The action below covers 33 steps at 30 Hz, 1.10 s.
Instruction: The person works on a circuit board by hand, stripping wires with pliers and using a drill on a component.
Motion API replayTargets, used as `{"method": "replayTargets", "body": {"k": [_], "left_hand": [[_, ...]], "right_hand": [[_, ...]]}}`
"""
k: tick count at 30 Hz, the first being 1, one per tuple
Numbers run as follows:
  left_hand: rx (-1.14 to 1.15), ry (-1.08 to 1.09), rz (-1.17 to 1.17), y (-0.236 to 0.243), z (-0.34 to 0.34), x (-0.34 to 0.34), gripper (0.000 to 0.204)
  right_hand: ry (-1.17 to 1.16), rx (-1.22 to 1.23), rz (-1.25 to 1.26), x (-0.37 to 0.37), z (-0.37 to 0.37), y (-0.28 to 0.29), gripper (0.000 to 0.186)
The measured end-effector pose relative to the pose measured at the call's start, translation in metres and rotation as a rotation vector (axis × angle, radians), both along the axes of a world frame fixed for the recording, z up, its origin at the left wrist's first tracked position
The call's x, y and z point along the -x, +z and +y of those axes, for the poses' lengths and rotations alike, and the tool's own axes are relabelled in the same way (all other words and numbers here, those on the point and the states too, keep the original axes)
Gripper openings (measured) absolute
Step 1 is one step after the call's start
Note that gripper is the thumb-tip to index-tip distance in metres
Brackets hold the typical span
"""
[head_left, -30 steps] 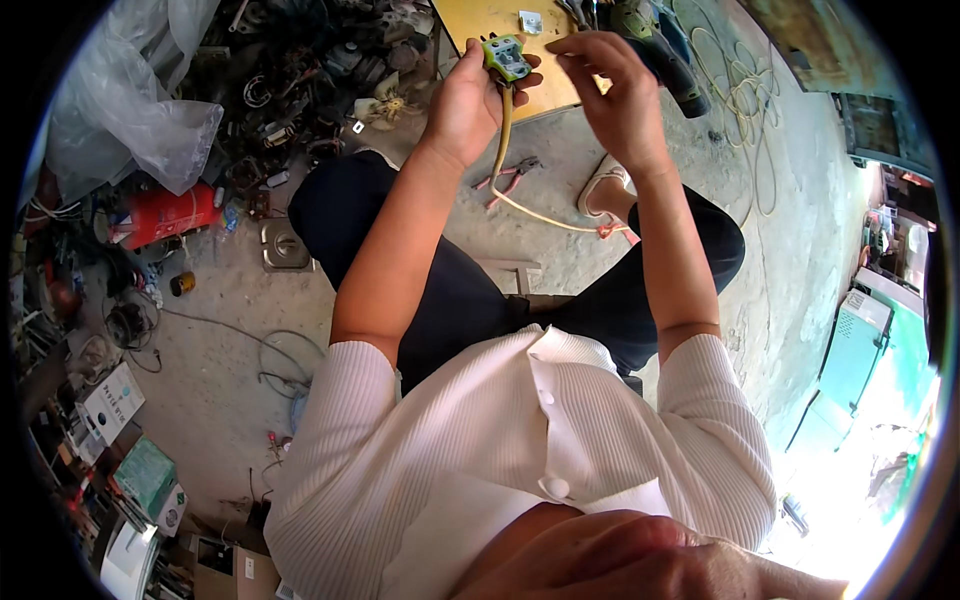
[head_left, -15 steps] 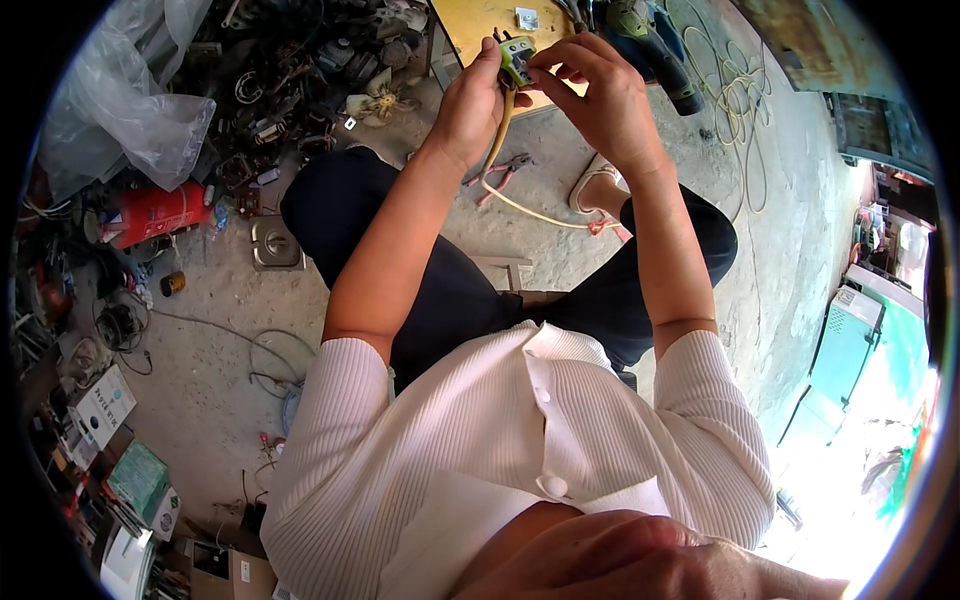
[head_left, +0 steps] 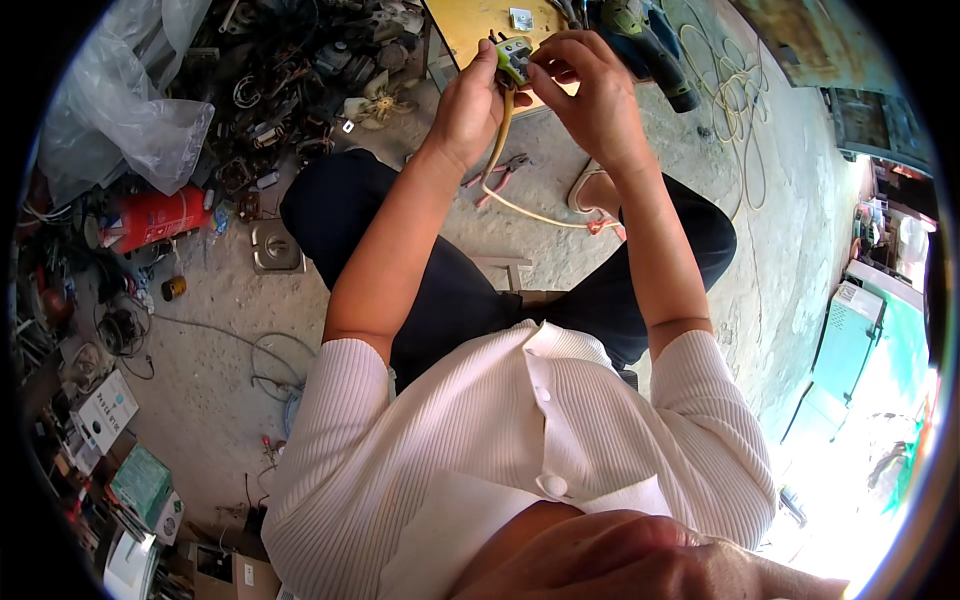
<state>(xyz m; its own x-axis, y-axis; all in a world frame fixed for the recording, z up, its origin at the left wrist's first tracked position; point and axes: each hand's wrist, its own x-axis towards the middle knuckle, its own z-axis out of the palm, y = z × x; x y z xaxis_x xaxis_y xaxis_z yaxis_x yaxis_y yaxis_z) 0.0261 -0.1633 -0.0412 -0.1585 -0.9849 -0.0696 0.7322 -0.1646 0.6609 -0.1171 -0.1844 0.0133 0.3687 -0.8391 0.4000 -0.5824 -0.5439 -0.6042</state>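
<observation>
Above the wooden table's near edge, my left hand (head_left: 467,113) is closed around a small green-and-black plug (head_left: 514,60) with a yellowish cable (head_left: 503,125) running down from it. Dark prongs stick up at its top, and its dark inner side faces up. My right hand (head_left: 597,105) is at the plug's right side, thumb and forefinger bent close together against it. Whatever lies between those fingertips is too small to make out. Below the plug, the cable curves down past pink-handled pliers (head_left: 505,178) on the floor and ends near my foot.
A green power drill (head_left: 650,45) and a small metal plate (head_left: 521,18) lie on the yellow wooden table (head_left: 465,25). Coiled pale cable (head_left: 740,110) spreads over the floor at right. Piled motor parts (head_left: 310,80), a red cylinder (head_left: 155,217) and a metal lid (head_left: 276,246) are at left.
My right hand has shifted slightly left, its thumb and forefinger changing position at the plug's edge. My left hand still holds the plug in nearly the same place.
</observation>
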Motion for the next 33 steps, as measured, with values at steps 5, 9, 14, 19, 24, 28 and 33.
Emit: {"method": "replayTargets", "body": {"k": [5,9,14,19,24,28,33], "left_hand": [[0.004,-0.006,0.012,-0.005,-0.001,0.000,0.042],[0.020,0.008,0.045,-0.007,-0.001,0.003,0.039],[0.004,0.006,0.022,-0.009,-0.003,0.000,0.040],[0.051,-0.038,0.098,0.004,-0.004,-0.013,0.051],[0.085,-0.043,0.127,0.002,-0.004,-0.015,0.056],[0.032,-0.019,0.048,0.007,-0.003,-0.018,0.061],[-0.076,0.063,0.037,0.008,-0.004,-0.028,0.064]], "right_hand": [[-0.080,-0.091,-0.105,-0.001,-0.002,-0.005,0.019],[-0.164,-0.121,-0.115,-0.004,-0.001,-0.007,0.021],[-0.157,-0.237,-0.216,-0.005,-0.002,-0.005,0.024],[-0.135,-0.509,-0.637,0.009,-0.001,-0.023,0.028],[0.030,-0.856,-0.568,-0.011,0.036,-0.058,0.042],[0.003,-0.857,-0.555,-0.021,0.052,-0.060,0.045],[-0.126,-0.720,-0.706,-0.016,0.056,-0.058,0.048]]}}
